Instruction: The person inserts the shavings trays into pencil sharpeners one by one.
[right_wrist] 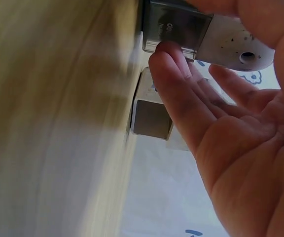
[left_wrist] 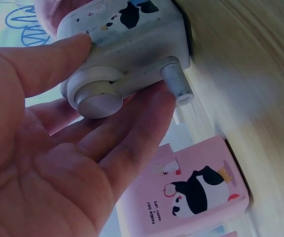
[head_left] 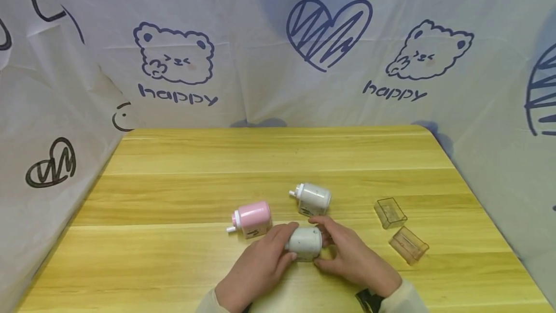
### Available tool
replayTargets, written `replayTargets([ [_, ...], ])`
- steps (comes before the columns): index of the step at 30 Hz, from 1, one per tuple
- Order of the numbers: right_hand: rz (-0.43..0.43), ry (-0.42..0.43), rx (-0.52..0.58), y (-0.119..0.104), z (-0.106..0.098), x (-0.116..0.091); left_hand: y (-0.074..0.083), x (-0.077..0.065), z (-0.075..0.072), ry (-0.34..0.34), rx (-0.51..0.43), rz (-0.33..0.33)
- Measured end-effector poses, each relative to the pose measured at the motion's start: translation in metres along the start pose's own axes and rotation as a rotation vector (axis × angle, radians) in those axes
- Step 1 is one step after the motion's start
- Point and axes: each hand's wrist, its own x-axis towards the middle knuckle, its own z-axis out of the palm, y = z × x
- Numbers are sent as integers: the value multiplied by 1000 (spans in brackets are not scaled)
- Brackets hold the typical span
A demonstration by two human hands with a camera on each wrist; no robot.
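Note:
Over the table's front middle, both hands are around a white crank pencil sharpener (head_left: pixel 305 243) with panda prints. My left hand (head_left: pixel 262 262) grips its crank end, thumb on one side and fingers on the other; the knob and crank handle show in the left wrist view. At the opposite end, my right hand (head_left: pixel 354 252) pinches around the dark see-through shavings drawer (right_wrist: pixel 174 27), fingertips against its edge. A pink pencil sharpener (head_left: pixel 255 217) lies left of the hands. Just behind them is another white pencil sharpener (head_left: pixel 314 198), its square end dark in the right wrist view.
Two loose see-through drawers lie to the right: a greyish drawer (head_left: pixel 390 213) and, nearer, a brownish-pink drawer (head_left: pixel 409 245). The wooden table (head_left: pixel 182 177) is bounded at the back and sides by white cloth (head_left: pixel 256 86) with drawings.

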Motion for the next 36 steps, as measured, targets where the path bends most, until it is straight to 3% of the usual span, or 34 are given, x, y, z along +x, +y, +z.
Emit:
replayTargets([
  [16,-10,10,34,1,2,1,0,1,1,-11,6,-13],
  [36,-22,26,-2,-1,4,0,0,0,0,-5,8,-17],
])
